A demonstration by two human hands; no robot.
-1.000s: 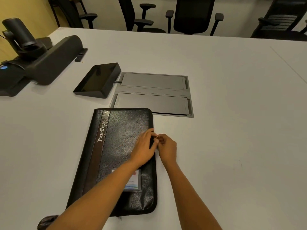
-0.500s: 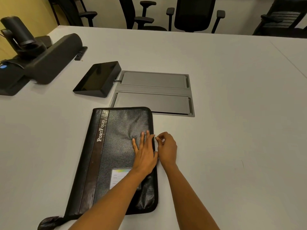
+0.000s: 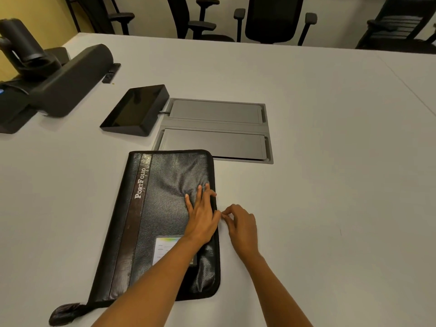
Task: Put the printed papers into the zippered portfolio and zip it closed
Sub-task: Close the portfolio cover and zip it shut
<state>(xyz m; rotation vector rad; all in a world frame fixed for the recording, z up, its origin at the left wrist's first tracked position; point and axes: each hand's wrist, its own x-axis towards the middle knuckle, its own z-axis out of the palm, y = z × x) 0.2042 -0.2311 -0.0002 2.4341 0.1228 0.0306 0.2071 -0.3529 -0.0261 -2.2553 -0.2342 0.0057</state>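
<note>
Far left on the white table [image 3: 318, 142], a dark camera unit [image 3: 21, 43] stands behind a long black speaker bar [image 3: 68, 79]; just right of those sits a small black touch panel [image 3: 134, 110], screen tilted up; beside it, flush in the tabletop, a grey cable hatch [image 3: 215, 131] with two closed lids; along the far edge, black office chairs [image 3: 271, 18].

Centre stage, the black zippered portfolio [image 3: 153, 220] lies flat and closed, long side running away from the person, "PortFolio" lettered on its glossy stripe; a small card window [image 3: 165, 250] shows on the cover, partly under the forearm; a dark strap end [image 3: 63, 313] trails from its near left corner; its far right corner touches or overlaps the hatch, hard to say which; no loose papers on show.

The left hand [image 3: 201, 218] lies palm-down on the cover near the right edge, fingers spread and flat, pressing, gripping nothing.

Right beside it, the right hand [image 3: 240, 226] hovers at the portfolio's right edge about halfway along; thumb and fingertips pinched together at the zipper line; the pull itself is too small to make out, so whether they actually hold it, cannot tell.
</note>
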